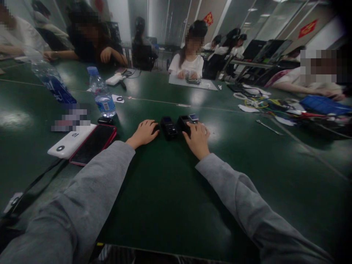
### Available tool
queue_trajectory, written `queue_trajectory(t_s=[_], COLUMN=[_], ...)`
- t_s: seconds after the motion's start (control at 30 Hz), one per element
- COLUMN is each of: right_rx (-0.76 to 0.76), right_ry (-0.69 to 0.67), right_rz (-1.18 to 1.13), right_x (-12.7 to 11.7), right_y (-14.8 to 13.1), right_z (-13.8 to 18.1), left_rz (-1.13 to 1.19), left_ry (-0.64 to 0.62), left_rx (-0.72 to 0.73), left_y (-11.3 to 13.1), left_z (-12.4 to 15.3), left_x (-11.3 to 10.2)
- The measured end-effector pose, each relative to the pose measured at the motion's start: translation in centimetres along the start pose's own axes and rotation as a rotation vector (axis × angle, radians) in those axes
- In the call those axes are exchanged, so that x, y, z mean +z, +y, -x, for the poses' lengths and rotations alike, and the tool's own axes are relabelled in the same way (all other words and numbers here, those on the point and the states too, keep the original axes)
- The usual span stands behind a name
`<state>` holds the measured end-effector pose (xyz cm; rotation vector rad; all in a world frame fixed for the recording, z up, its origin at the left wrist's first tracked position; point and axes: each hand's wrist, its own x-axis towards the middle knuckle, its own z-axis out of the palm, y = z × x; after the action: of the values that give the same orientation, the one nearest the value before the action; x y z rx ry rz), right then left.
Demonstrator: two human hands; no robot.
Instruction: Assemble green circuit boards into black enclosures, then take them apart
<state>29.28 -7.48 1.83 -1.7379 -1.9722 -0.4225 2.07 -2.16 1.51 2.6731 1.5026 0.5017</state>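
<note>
Two small black boxy devices stand side by side on the green table. The left black device (169,126) shows a small screen and some buttons. My left hand (143,132) rests just left of it, fingers bent and apart, with a dark patch between thumb and forefinger that I cannot make out. At the right black device (183,121), my right hand (198,139) has its thumb at the near edge and its fingers along the right side, covering part of it. A small light-framed piece with a screen (193,117) shows beyond those fingertips.
On my left lie a red-edged phone (93,145), a white power bank (70,141) and a black case (105,120). Two water bottles (103,97) stand behind. Tangled cables (264,104) and a thin metal tool (269,127) lie at right. People sit around the table (165,190).
</note>
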Motion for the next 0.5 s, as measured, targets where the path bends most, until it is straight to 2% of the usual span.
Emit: queue_trajectory(t_s=[0.23, 0.37, 0.5], right_rx=[0.128, 0.205, 0.192], right_ry=[-0.023, 0.024, 0.115], right_rz=[0.037, 0.074, 0.101], right_x=[0.2, 0.6, 0.2], right_y=[2.4, 3.4, 3.2], right_z=[-0.6, -0.6, -0.5], left_rz=[0.003, 0.005, 0.013], left_ry=[-0.006, 0.001, 0.004], left_rx=[0.002, 0.007, 0.001], left_y=[-0.1, -0.2, -0.3], left_z=[0.1, 0.1, 0.0], left_x=[0.0, 0.2, 0.4])
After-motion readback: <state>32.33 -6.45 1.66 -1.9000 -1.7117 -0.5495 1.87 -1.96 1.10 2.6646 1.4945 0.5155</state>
